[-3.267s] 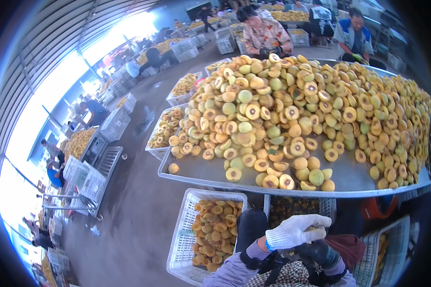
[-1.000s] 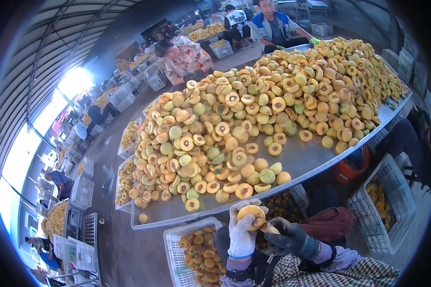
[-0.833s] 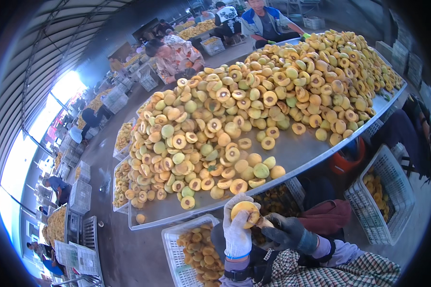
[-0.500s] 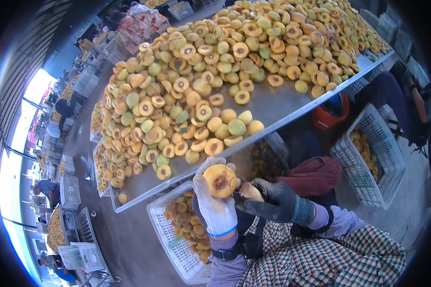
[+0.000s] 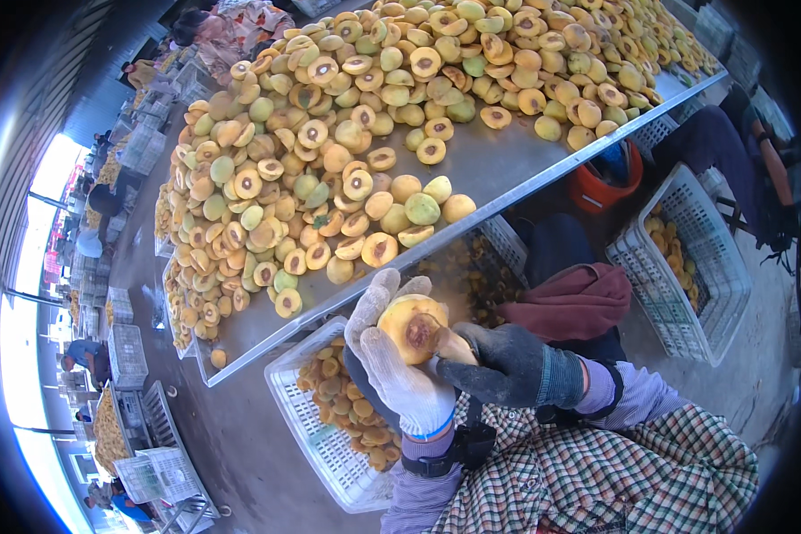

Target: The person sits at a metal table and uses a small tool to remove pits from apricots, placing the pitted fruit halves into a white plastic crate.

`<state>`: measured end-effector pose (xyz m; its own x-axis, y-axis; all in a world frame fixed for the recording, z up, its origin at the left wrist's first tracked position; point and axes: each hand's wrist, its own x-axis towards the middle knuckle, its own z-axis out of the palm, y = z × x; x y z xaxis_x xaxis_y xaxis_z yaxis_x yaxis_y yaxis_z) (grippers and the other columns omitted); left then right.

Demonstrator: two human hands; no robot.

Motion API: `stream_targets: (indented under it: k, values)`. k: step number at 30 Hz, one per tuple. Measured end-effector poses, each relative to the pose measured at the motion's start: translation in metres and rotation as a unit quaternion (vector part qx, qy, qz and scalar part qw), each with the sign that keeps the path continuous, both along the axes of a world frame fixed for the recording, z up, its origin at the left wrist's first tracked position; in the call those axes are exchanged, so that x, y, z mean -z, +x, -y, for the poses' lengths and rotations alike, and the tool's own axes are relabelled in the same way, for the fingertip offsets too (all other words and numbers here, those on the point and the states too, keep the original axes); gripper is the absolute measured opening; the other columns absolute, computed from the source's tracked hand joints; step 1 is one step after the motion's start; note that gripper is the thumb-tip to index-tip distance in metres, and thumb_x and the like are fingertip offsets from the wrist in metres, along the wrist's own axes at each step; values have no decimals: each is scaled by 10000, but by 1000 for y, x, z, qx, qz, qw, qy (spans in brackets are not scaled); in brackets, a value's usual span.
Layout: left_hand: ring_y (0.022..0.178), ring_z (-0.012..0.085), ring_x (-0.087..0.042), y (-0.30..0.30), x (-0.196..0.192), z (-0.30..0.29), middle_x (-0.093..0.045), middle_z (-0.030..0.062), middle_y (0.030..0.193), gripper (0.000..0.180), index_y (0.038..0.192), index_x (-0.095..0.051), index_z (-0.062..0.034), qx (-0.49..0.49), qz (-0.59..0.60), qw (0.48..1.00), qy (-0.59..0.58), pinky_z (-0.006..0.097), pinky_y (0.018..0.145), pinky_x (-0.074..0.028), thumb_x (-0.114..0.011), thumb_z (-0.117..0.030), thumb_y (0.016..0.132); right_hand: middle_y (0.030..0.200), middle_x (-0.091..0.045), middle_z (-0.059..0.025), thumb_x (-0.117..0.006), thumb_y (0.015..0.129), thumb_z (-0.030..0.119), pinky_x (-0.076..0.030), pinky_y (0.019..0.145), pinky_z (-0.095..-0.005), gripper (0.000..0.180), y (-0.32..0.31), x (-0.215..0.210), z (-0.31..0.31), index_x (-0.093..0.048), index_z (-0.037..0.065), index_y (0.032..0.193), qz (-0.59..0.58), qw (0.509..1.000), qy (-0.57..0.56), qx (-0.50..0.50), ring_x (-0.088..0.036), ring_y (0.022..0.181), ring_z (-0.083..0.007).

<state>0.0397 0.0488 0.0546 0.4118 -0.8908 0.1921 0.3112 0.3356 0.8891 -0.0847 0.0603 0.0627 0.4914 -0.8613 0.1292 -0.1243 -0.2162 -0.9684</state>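
Note:
My left hand [image 5: 400, 360], in a white knit glove, holds a yellow peach half [image 5: 409, 322] with its cut face up. The fruit's centre is reddish brown. My right hand [image 5: 507, 365], in a dark coated glove, is closed around a short, pale-brown object [image 5: 457, 348], perhaps a tool's handle; its kind is unclear. The object's end meets the peach half near its centre. Both hands are above my lap, just off the near edge of a metal table [image 5: 472, 182]. Many halved peaches [image 5: 329, 133] are heaped on that table.
A white crate [image 5: 307, 436] of peach halves stands below my left hand. Another white crate [image 5: 721, 294] with fruit is at right, near an orange bucket [image 5: 605, 178] and a seated person's leg [image 5: 712, 147]. A maroon cloth [image 5: 570, 303] lies beyond my right hand.
The peach half has tilted in my left hand, whose fingers have spread. My right hand has brought the pale-brown object against the fruit's centre. The whole view has shifted slightly.

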Motion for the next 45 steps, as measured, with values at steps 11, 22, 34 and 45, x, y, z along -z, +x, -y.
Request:
stream_targets:
  k: [11,22,34,45]
  values:
    - [933,256,-619,-4,-14,1,-567,180,1139,514,1226,-483,25,3,252,966,-52,316,740,-528,-338,-417,1008,563,-526,-13,-533,963,309,-369,366,-223,266,-12,-15,6,-546,44,978,160,897,397,-113,-488,410,-78]
    - [1049,237,-577,28,-17,4,-550,146,1217,672,1423,-291,19,271,65,948,156,328,842,-514,-586,-294,907,647,-536,-20,-536,966,277,-368,358,-206,258,-19,-13,7,-525,20,980,229,915,333,-14,-490,424,-61]
    - [1058,303,-585,16,2,3,-577,173,1187,452,1253,-486,-20,176,-73,974,120,373,832,-509,-534,-330,928,801,-632,-12,-580,950,254,-470,604,-246,301,-11,1,-6,-573,22,1142,124,942,311,-11,-576,659,-83]
    - [997,294,-608,-12,-9,-3,-559,189,1202,456,1215,-483,-6,44,-19,997,68,379,730,-569,-445,-391,973,774,-633,-61,-573,947,271,-476,602,-263,290,-3,7,-4,-571,19,1091,134,966,221,-8,-602,663,-124]
